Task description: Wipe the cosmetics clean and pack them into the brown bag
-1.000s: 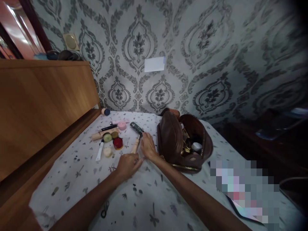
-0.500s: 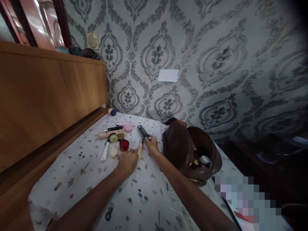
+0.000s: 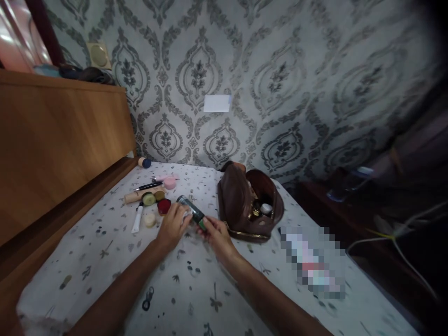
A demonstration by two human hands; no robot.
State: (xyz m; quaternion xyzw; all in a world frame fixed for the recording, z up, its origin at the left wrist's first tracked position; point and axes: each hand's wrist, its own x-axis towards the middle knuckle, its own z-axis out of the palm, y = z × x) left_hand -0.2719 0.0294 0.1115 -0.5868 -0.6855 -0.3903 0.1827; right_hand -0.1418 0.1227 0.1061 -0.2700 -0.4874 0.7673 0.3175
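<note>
A dark grey-green cylindrical bottle point(image 3: 191, 208) lies tilted between my two hands above the sheet. My right hand point(image 3: 219, 237) is closed around its near end. From the other side, my left hand point(image 3: 173, 225) has its bent fingers against the bottle, beside a small whitish patch that I cannot make out. Just left of that hand are a round red jar point(image 3: 164, 206), a small cream-coloured pot point(image 3: 150, 220) and a white tube point(image 3: 137, 219). The beige tube with a dark cap, seen earlier by the left hand, is out of sight.
An open brown leather bag point(image 3: 234, 200) stands right of my hands, with a white-lidded item point(image 3: 266, 208) inside. A beige tube point(image 3: 135, 196), green-lidded pot point(image 3: 149, 199), black pen-like stick point(image 3: 149, 185) and pink pot point(image 3: 170, 182) lie left. A wooden cabinet point(image 3: 63, 140) borders the left.
My right hand has lifted the dark bottle and brought it nearer, and my left hand has come up to it. The view has turned right.
</note>
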